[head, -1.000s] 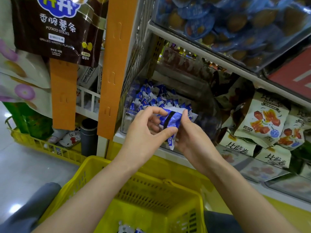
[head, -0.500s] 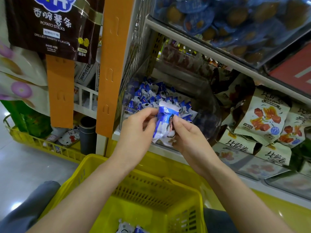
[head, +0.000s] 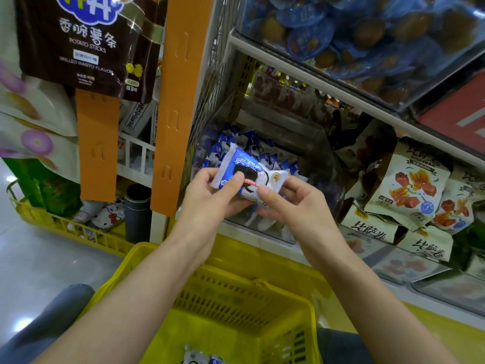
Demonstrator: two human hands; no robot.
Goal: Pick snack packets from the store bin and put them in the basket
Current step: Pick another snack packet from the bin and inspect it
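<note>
— Packet location is asked for first.
— The white-and-blue plastic snack packet (head: 249, 177), printed with a dark sandwich biscuit, is held in mid-air just in front of the clear plastic store bin (head: 325, 164). The perforated yellow plastic basket (head: 236, 292) is placed at its six o'clock.
— How is it gripped?
— It is pinched from its eight o'clock by the left hand (head: 207, 200), thumb laid on the printed face, and from its four o'clock by the right hand (head: 296, 203). Both are closed on it. The face is turned upward, probably so that the label can be read before the drop.
— And the stock?
— More blue-and-white packets (head: 236, 139) are heaped in the bin at twelve o'clock. A few loose packets (head: 199, 358) are seen on the basket's floor, so the task is judged partly done.
</note>
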